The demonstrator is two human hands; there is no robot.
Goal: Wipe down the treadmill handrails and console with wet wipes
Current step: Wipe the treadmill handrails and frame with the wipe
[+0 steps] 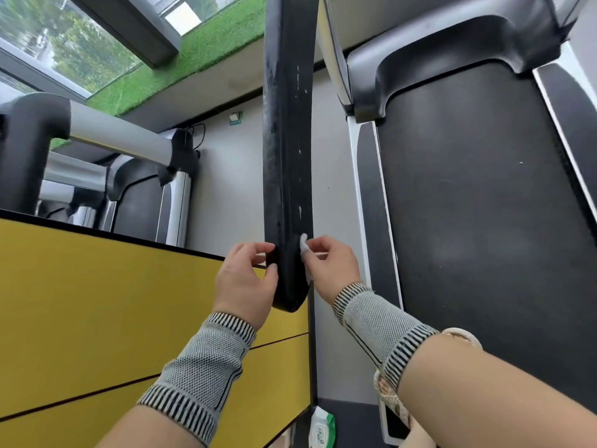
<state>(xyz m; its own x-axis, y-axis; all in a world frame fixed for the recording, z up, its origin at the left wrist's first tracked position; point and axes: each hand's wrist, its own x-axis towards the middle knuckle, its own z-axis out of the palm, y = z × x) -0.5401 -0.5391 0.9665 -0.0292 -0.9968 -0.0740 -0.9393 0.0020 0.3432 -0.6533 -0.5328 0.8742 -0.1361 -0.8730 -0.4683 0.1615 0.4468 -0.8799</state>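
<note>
Close in at the near end of the black handrail (pixel 287 156), which runs away from the camera between a yellow partition (pixel 97 302) on the left and the treadmill belt (pixel 478 221) on the right. Right hand (pixel 332 263) has its grip pinched on a small folded wet wipe (pixel 303 244), thumb and fingertips pressing it against the rail's right edge, probably so the damp face meets the surface where pale flecks show along that side. Left hand (pixel 245 279) sits against the rail's left face, fingers curled and loosely spread, thumb touching the rail; it holds nothing and looks placed to brace the rail against the rubbing. Both wrists wear knitted striped bands. Wipes pack (pixel 321 430), green and white, lies low down near the person's feet, within reach for a fresh sheet. Console not in view. Judging by the flecks remaining further up, the rail is only partly done.
</note>
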